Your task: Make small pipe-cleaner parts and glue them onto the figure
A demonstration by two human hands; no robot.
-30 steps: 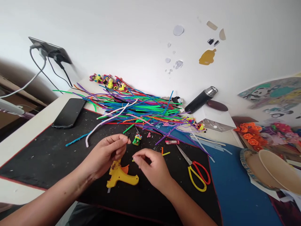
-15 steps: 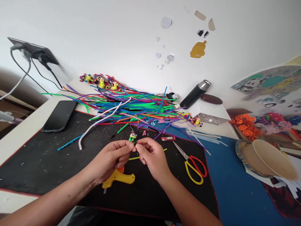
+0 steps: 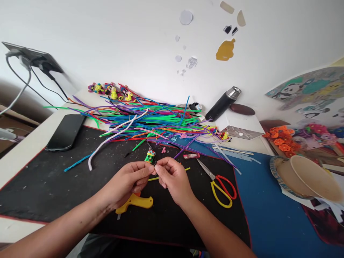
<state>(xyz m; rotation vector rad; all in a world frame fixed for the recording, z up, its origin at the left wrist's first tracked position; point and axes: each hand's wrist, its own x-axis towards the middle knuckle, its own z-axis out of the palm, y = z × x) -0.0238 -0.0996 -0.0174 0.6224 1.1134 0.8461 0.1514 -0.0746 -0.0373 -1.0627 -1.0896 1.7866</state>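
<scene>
My left hand (image 3: pixel 137 176) and my right hand (image 3: pixel 172 176) meet fingertip to fingertip above the black mat (image 3: pixel 188 222). Both pinch something thin and dark, too small to name. Just beyond the fingers is a small green figure (image 3: pixel 149 156) with a red, white and yellow top; whether it hangs from the pinched piece or lies on the mat I cannot tell. Under my left hand lies a yellow glue gun (image 3: pixel 138 202), partly hidden. A yellow-green pipe cleaner (image 3: pixel 153 178) passes behind my fingers. To the right rest scissors (image 3: pixel 215 177) with red and yellow handles.
A heap of coloured pipe cleaners (image 3: pixel 150 120) spreads along the back. A phone (image 3: pixel 66 132) lies at the left. A black flask (image 3: pixel 223 104) leans by a white box (image 3: pixel 242 123). Bowls (image 3: pixel 314 179) and orange pieces (image 3: pixel 283 139) are at the right.
My view has shifted slightly. The hands keep their pinch almost in place, while the green figure shows a little farther from the fingertips, up and to the left.
</scene>
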